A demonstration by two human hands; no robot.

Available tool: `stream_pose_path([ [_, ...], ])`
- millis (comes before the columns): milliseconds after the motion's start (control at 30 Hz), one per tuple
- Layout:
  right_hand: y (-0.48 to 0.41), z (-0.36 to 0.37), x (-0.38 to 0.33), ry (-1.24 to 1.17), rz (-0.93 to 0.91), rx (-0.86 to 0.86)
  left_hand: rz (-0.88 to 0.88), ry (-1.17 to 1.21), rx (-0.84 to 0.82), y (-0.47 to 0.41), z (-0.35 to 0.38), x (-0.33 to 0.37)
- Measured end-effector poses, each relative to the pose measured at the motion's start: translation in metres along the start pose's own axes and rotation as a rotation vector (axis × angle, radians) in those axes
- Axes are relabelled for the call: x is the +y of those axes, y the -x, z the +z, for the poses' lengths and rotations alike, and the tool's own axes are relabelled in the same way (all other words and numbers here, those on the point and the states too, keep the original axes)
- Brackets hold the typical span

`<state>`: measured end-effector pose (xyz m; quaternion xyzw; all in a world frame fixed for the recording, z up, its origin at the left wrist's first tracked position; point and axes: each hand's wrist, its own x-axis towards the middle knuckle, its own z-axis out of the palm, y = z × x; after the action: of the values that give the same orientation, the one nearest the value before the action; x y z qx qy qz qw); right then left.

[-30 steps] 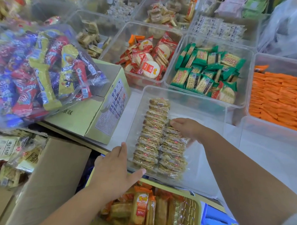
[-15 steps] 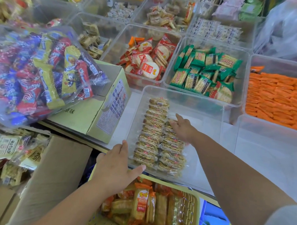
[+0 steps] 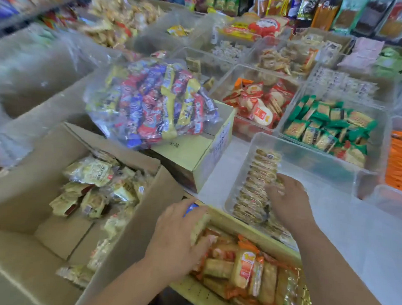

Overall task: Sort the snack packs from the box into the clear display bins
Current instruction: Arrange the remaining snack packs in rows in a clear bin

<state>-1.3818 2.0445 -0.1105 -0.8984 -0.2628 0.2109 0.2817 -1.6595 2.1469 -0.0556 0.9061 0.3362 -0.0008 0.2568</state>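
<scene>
Right hand (image 3: 288, 197) lies inside the clear rectangular plastic bin (image 3: 315, 155), which stands on the white counter in the front row. Its fingers (image 3: 273, 187) bend down over the right-hand row of brown biscuit packs in clear wrappers (image 3: 258, 178), which are stacked on edge in two rows along the bin's left side. Contact with the packs is plain, but motion blur hides whether the fingers grip a pack or only press on the row. Left hand (image 3: 180, 234) hangs over the near-left corner of the shallow yellow carton of orange-wrapped packs (image 3: 243, 271), fingers and thumb curled round a pale yellow snack pack (image 3: 199, 226). The grasp reads as closed on that pack, though the outline is smeared. The open brown cardboard box (image 3: 134, 230) sits just left of this hand, with a loose heap of pale yellow packs (image 3: 91, 173) in it. Behind it, a clear bag of red, blue and yellow sweets (image 3: 151, 104) rests on a closed yellow-green carton (image 3: 195, 156). Beyond the occupied bin stand a bin of green packs (image 3: 330, 125) and a bin of red-and-white packs (image 3: 259, 106).
</scene>
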Motion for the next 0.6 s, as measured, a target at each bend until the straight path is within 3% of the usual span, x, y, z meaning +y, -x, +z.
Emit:
stream_pose_path([
  [67, 0.036, 0.018, -0.038, -0.033, -0.159, 0.021, -0.067, 0.107, 0.094, 0.027, -0.019, -0.025],
  [233, 0.115, 0.085, -0.133, 0.063, -0.467, -0.236, -0.262, 0.243, 0.341, 0.076, -0.065, -0.098],
  [367, 0.157, 0.140, -0.195, 0.174, -0.647, -0.247, -0.478, 0.259, 0.253, 0.085, -0.094, -0.178],
  [433, 0.168, 0.167, -0.220, 0.233, -0.640, -0.232, -0.520, 0.262, 0.219, 0.077, -0.107, -0.219],
  [600, 0.181, 0.220, -0.251, 0.428, -0.417, -0.196, -0.574, 0.338, 0.142, 0.045, -0.135, -0.307],
])
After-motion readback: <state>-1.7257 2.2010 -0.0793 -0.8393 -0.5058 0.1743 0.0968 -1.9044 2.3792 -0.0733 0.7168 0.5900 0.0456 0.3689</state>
